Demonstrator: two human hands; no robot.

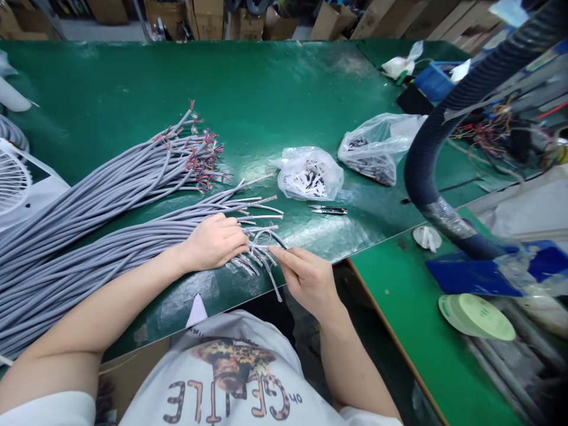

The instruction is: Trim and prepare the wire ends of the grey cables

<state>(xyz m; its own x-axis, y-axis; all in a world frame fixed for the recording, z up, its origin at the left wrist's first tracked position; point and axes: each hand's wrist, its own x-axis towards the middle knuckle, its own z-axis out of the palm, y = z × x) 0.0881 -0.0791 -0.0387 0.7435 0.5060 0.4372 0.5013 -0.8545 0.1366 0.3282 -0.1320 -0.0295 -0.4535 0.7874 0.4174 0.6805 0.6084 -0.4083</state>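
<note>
A bundle of grey cables (146, 239) lies across the green table, its stripped, silvery ends pointing right. My left hand (217, 241) is closed over the cables close to those ends. At the table's front edge my right hand (306, 275) pinches the tip of one grey cable between thumb and forefinger. Some of the cable ends between the hands droop over the edge. Behind this bundle rests a second bundle of grey cables (128, 160), with red and blue wires fanning out at its ends.
Right of the cable ends are a bag of small black and white pieces (310, 174), thread snips (328, 210) and another plastic bag (373, 148). A thick black hose (419, 160) arches down at the right. A white fan (15, 180) stands at the left.
</note>
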